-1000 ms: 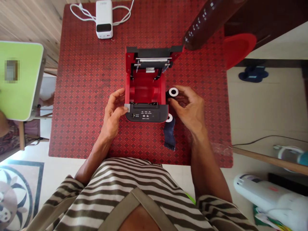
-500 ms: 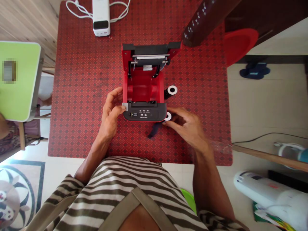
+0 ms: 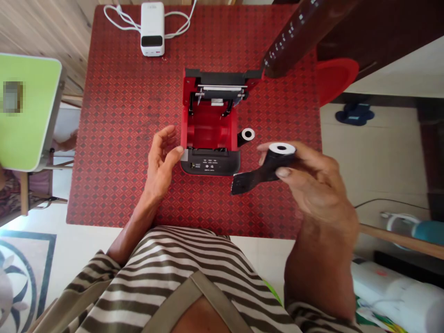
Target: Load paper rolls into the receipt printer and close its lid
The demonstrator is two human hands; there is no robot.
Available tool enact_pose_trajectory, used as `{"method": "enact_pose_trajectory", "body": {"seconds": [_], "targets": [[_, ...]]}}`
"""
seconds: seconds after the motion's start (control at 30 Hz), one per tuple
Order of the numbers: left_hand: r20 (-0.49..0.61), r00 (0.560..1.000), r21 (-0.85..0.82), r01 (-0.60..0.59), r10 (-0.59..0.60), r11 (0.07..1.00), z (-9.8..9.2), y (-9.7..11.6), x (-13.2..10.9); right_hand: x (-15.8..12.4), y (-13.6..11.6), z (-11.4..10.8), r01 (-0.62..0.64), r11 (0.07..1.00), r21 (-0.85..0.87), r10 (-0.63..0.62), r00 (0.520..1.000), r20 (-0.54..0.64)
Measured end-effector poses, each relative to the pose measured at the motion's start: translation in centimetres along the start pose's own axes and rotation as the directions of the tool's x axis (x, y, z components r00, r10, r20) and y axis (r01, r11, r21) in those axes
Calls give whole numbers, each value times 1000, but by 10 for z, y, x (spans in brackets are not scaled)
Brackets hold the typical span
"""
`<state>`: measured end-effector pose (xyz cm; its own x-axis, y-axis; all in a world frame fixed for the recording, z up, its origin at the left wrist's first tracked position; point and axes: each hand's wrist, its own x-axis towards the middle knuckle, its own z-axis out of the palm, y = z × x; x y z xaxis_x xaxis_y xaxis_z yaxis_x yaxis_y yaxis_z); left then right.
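A red thermal printer (image 3: 210, 129) sits mid-table with its lid hinged open toward the far side and its red paper well showing. My left hand (image 3: 160, 169) is beside its front left corner, and the thumb touches a grey tab (image 3: 183, 155). My right hand (image 3: 312, 185) is shut on a black ribbon roll with a white core (image 3: 280, 155), held above the table to the right of the printer. Its loose black tail (image 3: 253, 178) hangs out to the left. A second white-cored black roll (image 3: 247, 136) stands against the printer's right side, its lower part out of sight.
A white power bank (image 3: 151, 28) with a looped white cable lies at the far end of the red patterned tablecloth (image 3: 121, 115). A dark brown beam (image 3: 298, 39) crosses above the far right corner. A lime-green surface (image 3: 27, 111) lies off to the left.
My right hand has lifted the roll from in front of the printer, moving it up and right, with its tail trailing. My left hand stays at the printer's corner.
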<state>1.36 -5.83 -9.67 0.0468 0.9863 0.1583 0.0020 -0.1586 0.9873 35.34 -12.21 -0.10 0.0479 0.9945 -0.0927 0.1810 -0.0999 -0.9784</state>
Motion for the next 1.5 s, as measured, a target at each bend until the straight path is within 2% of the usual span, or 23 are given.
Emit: {"method": "enact_pose_trajectory", "body": {"seconds": [0.07, 0.13, 0.2, 0.27, 0.37, 0.43, 0.5, 0.6, 0.7, 0.8, 0.9, 1.07, 1.17, 1.33, 1.5], "targets": [[-53, 988, 178, -133, 144, 975, 1, 13, -2, 13, -12, 10, 13, 999, 39, -16, 996, 84], [-21, 948, 337, -292, 317, 895, 4, 31, -4, 25, -21, 20, 21, 997, 70, -32, 987, 158], [92, 874, 401, -471, 477, 785, 8, 50, -6, 35, -27, 28, 11, 999, 52, -22, 978, 208], [169, 799, 428, -587, 577, 687, 13, 66, -7, 42, -33, 33, 0, 1000, -12, 3, 973, 229], [193, 741, 458, -648, 643, 609, 17, 78, -10, 51, -36, 36, -8, 997, -72, 27, 967, 254], [181, 729, 477, -652, 660, 589, 16, 80, -11, 57, -37, 35, -10, 997, -76, 31, 959, 281], [195, 734, 492, -647, 650, 582, 13, 81, -13, 62, -39, 34, 16, 993, -116, 19, 956, 294], [244, 767, 510, -623, 594, 594, 7, 82, -17, 67, -47, 37, 147, 944, -295, -65, 961, 270], [270, 786, 541, -602, 556, 587, 4, 83, -20, 68, -57, 48, 319, 794, -517, -208, 942, 262], [273, 785, 555, -601, 557, 575, 7, 79, -19, 67, -59, 64, 420, 631, -652, -300, 907, 294], [236, 805, 567, -569, 544, 596, 13, 73, -16, 68, -52, 79, 442, 516, -733, -318, 894, 316], [220, 850, 576, -510, 479, 639, 20, 67, -7, 77, -37, 96, 408, 417, -812, -344, 898, 274], [220, 871, 592, -477, 439, 650, 20, 67, -3, 85, -31, 103, 400, 382, -833, -341, 899, 275], [236, 911, 655, -406, 337, 638, 21, 66, 1, 93, -25, 106, 421, 420, -804, -325, 897, 300], [225, 920, 639, -388, 321, 664, 24, 65, 4, 100, -22, 102, 408, 430, -805, -263, 910, 320]]}}
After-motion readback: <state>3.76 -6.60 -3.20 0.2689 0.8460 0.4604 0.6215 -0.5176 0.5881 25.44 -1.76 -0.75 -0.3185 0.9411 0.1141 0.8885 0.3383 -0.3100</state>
